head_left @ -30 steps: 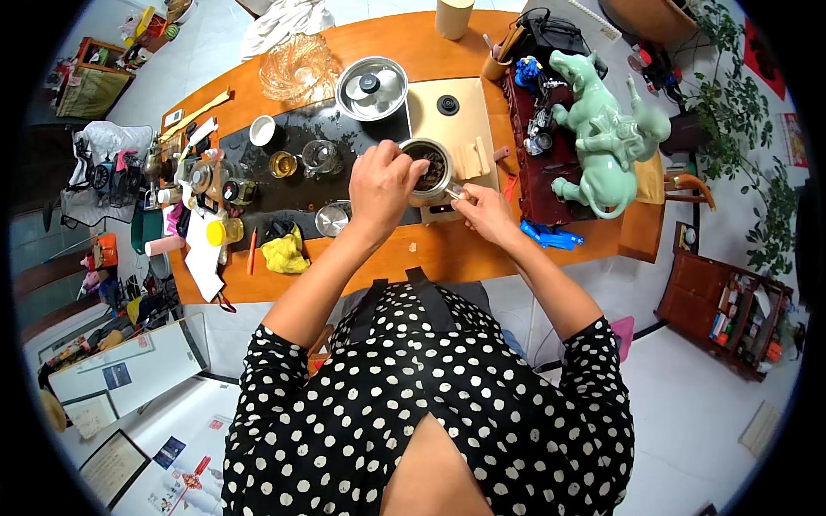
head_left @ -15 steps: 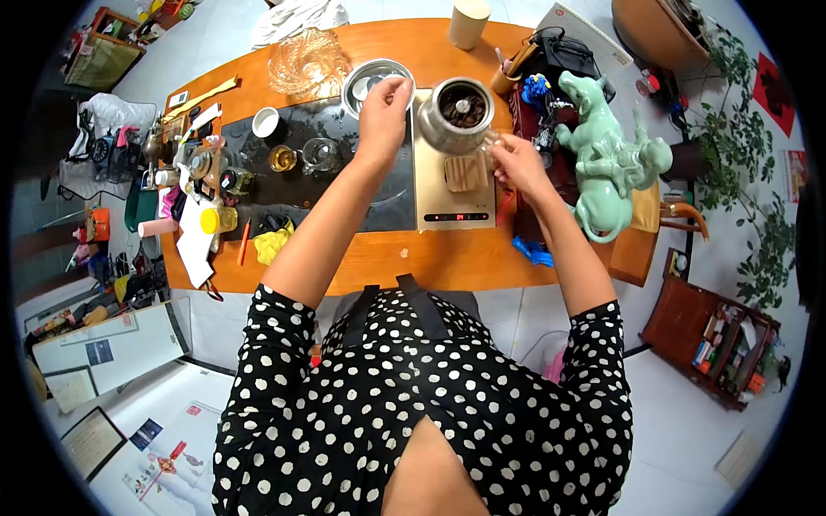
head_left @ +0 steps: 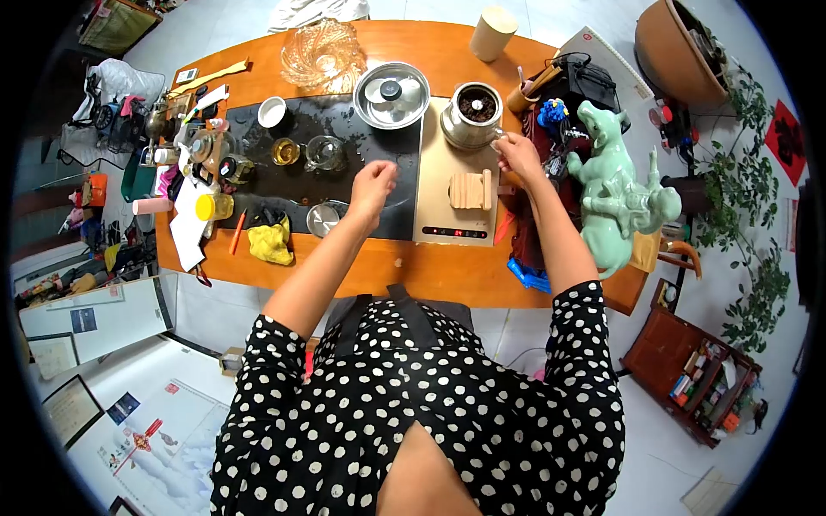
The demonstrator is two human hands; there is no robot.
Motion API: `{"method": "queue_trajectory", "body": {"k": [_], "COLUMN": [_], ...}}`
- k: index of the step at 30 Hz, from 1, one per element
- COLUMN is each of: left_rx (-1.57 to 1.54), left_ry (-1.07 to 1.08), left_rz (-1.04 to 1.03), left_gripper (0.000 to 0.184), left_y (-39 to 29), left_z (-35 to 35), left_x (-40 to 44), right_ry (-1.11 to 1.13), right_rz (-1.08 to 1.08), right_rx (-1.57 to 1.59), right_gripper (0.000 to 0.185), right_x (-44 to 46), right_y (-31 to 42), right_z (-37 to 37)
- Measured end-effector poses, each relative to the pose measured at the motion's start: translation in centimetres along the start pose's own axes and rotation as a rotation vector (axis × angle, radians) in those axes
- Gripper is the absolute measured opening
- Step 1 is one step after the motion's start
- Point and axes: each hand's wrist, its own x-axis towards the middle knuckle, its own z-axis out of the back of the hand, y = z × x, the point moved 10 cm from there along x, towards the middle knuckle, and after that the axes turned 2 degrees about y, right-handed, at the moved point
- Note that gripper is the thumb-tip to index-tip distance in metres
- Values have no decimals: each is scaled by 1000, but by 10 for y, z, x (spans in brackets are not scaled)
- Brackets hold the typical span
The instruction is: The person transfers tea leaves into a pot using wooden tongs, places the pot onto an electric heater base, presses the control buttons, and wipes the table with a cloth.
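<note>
My right hand (head_left: 519, 159) is closed around the side handle of a silver metal pot (head_left: 465, 131), which stands on the gold induction plate. Dark brown pieces lie inside it around a central metal post. My left hand (head_left: 372, 191) hovers over the black tray (head_left: 284, 185), fingers curled in, with nothing visible in them. Ahead of it stands a round steel pan (head_left: 361, 110) with a black-knobbed lid (head_left: 391, 90). A small slatted wooden block (head_left: 470, 191) rests on the gold plate (head_left: 434, 202). Left of my left wrist is a round clear dish or lid (head_left: 323, 220).
A glass pitcher (head_left: 325, 154), an amber-filled cup (head_left: 285, 152) and a white cup (head_left: 272, 112) stand on the tray. A yellow cloth (head_left: 271, 240) lies in front. The green ox figurine (head_left: 607, 198) is beside my right forearm; a glass bowl (head_left: 323, 56) sits behind.
My left hand has left the lid on the pan and drawn back toward me. The pot in my right hand has come down upright onto the plate, and my view has shifted.
</note>
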Motion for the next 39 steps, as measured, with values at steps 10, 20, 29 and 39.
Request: {"method": "queue_trajectory", "body": {"k": [10,20,29,39], "left_rx": [91,415,726,632], "left_ry": [-125,-466,-793,-647], "left_rz": [62,-164,-120,105], "left_gripper": [15,18,36,42], "left_y": [81,104,84,137], "left_z": [79,165,211,224], "left_x": [-23,-47,-87,-52], "right_ry": [75,120,91,-544], "right_rz": [44,-73,-42,411], "right_rx": [-34,84,-117,-599], "right_gripper": [20,19,21,40], "right_x": [12,16,22,-68], "right_y": [-24,-11,-27,63], "right_z": [-9,-7,-8,8]}}
